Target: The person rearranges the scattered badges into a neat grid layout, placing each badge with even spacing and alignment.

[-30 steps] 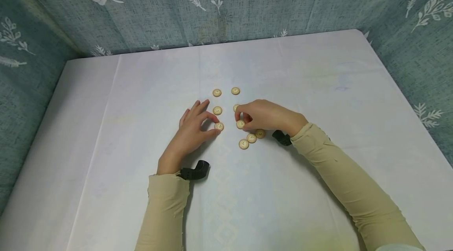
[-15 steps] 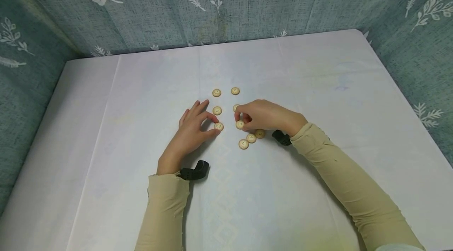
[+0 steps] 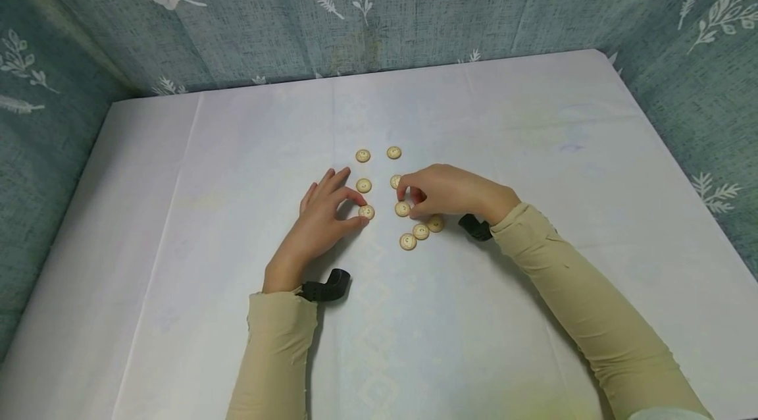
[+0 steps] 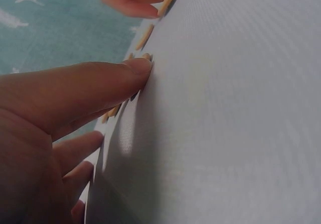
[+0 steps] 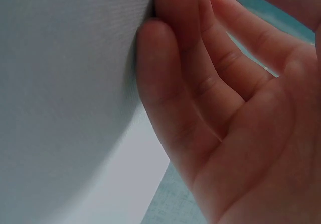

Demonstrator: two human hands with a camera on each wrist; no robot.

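Several round, pale wooden buttons lie on the table in the head view. My left hand (image 3: 320,226) pinches a button (image 3: 366,212) at its edge between thumb and index finger, other fingers spread. My right hand (image 3: 453,191) is bent over a second button (image 3: 403,209), with thumb and index fingertips at its edge. In the left wrist view, my left thumb (image 4: 100,86) covers most of its button, and the right-hand button (image 4: 169,1) shows by the other fingertips. The right wrist view shows curled right fingers (image 5: 200,78); its button is hidden there.
Behind the left-hand button lie two buttons in line, the nearer one (image 3: 364,185) and the farther one (image 3: 363,155). Another button (image 3: 393,153) lies at the back right, and one (image 3: 395,181) is partly under my right hand. Three buttons, including a front one (image 3: 408,241), lie close together nearer me.
My right hand has shifted slightly to the right, while the button at its fingertips stays in place. The left hand and its button have not visibly moved.
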